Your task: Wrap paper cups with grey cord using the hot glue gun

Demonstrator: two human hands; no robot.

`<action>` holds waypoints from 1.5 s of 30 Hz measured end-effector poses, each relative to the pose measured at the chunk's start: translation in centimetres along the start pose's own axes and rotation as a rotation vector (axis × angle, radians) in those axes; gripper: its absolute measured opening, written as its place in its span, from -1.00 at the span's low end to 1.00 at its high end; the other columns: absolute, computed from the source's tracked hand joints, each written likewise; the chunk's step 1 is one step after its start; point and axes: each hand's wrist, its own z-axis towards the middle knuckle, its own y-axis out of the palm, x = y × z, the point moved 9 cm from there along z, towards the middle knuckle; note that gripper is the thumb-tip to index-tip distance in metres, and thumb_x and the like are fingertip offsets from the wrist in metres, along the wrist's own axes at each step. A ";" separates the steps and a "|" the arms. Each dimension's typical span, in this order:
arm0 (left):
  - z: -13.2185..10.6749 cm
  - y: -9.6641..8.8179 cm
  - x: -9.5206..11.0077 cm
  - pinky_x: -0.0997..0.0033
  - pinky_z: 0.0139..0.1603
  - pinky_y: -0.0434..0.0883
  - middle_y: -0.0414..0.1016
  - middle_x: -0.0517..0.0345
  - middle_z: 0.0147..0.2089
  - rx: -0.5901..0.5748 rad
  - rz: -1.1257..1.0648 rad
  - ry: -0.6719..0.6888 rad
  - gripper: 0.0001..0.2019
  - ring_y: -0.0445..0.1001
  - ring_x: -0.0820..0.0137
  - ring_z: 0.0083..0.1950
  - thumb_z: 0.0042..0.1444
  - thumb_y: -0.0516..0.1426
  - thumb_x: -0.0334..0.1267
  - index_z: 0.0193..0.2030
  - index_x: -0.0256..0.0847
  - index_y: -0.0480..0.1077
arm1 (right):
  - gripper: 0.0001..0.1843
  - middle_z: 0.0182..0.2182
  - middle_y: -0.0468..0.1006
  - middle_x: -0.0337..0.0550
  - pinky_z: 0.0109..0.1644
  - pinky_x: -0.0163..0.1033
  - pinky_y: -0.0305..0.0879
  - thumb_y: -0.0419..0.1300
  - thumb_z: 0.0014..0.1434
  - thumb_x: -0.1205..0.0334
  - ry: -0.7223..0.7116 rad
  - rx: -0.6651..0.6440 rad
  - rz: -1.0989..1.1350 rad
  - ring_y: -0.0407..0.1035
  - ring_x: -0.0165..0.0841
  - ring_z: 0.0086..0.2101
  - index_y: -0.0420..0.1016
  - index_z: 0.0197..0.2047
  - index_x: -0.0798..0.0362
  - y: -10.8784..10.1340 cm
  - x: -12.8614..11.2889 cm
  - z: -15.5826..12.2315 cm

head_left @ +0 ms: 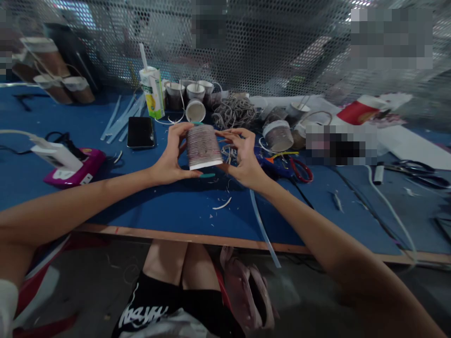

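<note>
A cylinder wound with thin greyish-brown cord, with a white rim at its lower end [203,146], is held tilted above the blue table. My left hand [168,159] grips it from the left, fingers at the top and thumb under the lower edge. Along its right side, my right hand [245,159] has curled fingers near the upper edge and the thumb by the lower rim. Green-blue fingernails show on the left hand. Just behind the cylinder lies a tangled heap of grey cord [235,111].
Several wound cups [195,91] and a drink carton [152,94] stand behind. A phone [141,132] and magenta power strip [75,166] lie left. A glue gun [276,166], red-handled pliers [301,170] and scissors [419,170] lie right. A clear glue stick [262,225] overhangs the table edge.
</note>
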 end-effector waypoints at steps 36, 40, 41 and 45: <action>0.3 -1.7 -0.1 0.05 0.27 0.48 0.18 -0.10 0.36 0.132 0.309 -0.014 -0.15 0.27 0.08 0.40 0.07 0.31 0.11 0.41 0.04 0.01 | -0.74 -0.16 0.59 -0.09 0.11 0.24 0.33 0.15 0.19 -0.14 -0.136 0.111 -0.013 0.31 -0.05 -0.01 0.32 -0.26 -0.16 -2.0 -5.0 -1.7; 0.3 -1.6 -0.2 0.06 0.26 0.48 0.17 -0.06 0.36 0.133 0.267 -0.034 -0.18 0.26 0.08 0.40 0.07 0.30 0.13 0.38 0.06 0.02 | -0.81 -0.30 0.57 -0.11 0.06 0.14 0.35 0.15 0.18 -0.05 -0.121 0.029 -0.054 0.24 -0.10 -0.09 0.34 -0.31 -0.14 -1.0 -5.0 -1.5; 0.3 -1.5 -0.1 0.07 0.26 0.48 0.17 -0.05 0.35 0.137 0.254 -0.034 -0.18 0.27 0.08 0.39 0.07 0.30 0.13 0.37 0.07 0.02 | -0.80 -0.30 0.57 -0.11 0.05 0.12 0.35 0.15 0.18 -0.05 -0.115 0.026 -0.052 0.23 -0.10 -0.09 0.33 -0.33 -0.14 -0.9 -5.0 -1.4; 0.2 -1.5 -0.2 0.07 0.25 0.48 0.18 -0.04 0.32 0.171 0.212 -0.043 -0.20 0.30 0.11 0.37 0.04 0.32 0.12 0.33 0.05 0.05 | -0.71 -0.32 0.55 -0.10 0.02 0.09 0.33 0.13 0.20 -0.13 -0.092 0.074 0.014 0.26 -0.11 -0.10 0.29 -0.37 -0.12 -1.3 -4.5 -1.3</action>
